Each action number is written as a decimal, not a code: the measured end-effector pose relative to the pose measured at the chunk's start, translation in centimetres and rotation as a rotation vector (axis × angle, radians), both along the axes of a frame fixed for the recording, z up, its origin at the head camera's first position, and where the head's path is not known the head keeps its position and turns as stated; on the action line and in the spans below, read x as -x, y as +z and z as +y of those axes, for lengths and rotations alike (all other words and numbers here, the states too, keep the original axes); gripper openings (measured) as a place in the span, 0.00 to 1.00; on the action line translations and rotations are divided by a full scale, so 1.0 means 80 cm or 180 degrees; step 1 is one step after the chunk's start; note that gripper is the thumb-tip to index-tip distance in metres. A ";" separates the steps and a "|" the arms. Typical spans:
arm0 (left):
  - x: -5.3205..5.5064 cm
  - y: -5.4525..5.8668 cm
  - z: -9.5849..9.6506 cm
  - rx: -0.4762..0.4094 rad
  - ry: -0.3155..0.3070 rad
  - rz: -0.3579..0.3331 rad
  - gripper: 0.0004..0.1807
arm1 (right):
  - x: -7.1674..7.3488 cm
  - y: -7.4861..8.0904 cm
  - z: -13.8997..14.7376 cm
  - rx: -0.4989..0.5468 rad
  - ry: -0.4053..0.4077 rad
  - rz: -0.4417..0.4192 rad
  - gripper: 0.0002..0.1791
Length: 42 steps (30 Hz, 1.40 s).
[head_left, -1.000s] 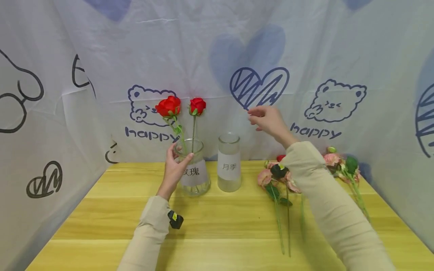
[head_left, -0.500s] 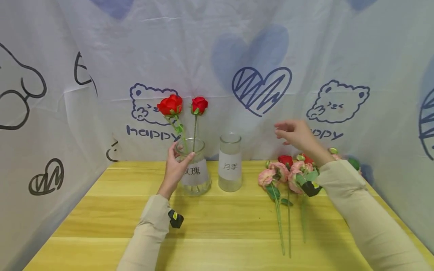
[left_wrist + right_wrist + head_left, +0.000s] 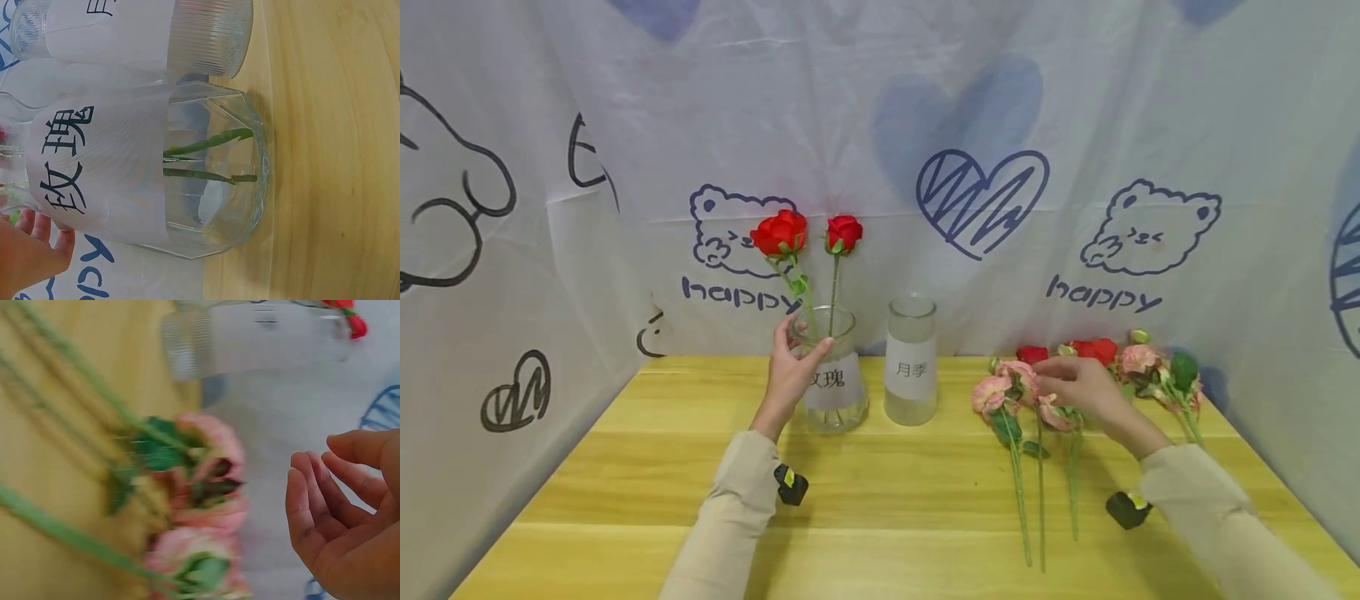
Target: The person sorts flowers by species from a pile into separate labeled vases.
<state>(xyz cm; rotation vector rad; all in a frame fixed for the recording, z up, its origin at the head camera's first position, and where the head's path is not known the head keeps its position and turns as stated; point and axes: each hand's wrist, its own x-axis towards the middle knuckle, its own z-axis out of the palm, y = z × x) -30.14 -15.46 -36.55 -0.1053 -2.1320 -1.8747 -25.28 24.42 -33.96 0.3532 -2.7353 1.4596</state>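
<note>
My left hand (image 3: pixel 790 373) holds the neck of a flared glass vase (image 3: pixel 846 404), thumb in front and fingers at its far left side. Two red roses (image 3: pixel 780 233) stand in it; their green stem ends (image 3: pixel 212 177) show through the glass in the left wrist view. My right hand (image 3: pixel 1084 390) hovers over flowers at the right, fingers loosely bent and nothing between them. In the head view it overlaps pink flowers (image 3: pixel 992 393) lying with stems toward me. The right wrist view shows that hand (image 3: pixel 350 512) apart from the pink blooms (image 3: pixel 209 550).
A straight, ribbed glass vase (image 3: pixel 912 400) with a paper label stands just right of the flared one. Red blooms (image 3: pixel 1096 350) lie behind my right hand, and more pink flowers (image 3: pixel 1138 359) lie farther right. A printed cloth (image 3: pixel 850 100) hangs behind the wooden table (image 3: pixel 887 517).
My right hand has moved right and down from beside the straight vase, at cloth height, to over the lying flowers. My left hand stays on the flared vase.
</note>
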 end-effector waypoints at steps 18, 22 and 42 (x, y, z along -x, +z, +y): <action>-0.001 -0.002 -0.001 -0.0017 0.0022 0.0045 0.45 | -0.031 -0.085 0.011 0.0183 -0.0253 -0.0674 0.19; 0.000 -0.001 0.000 0.0001 0.0023 0.0049 0.45 | -0.038 -0.092 0.012 0.0225 -0.0149 -0.0618 0.17; -0.001 -0.003 0.002 -0.0034 0.0021 0.0029 0.45 | -0.041 -0.105 -0.007 0.0269 -0.0463 -0.0982 0.24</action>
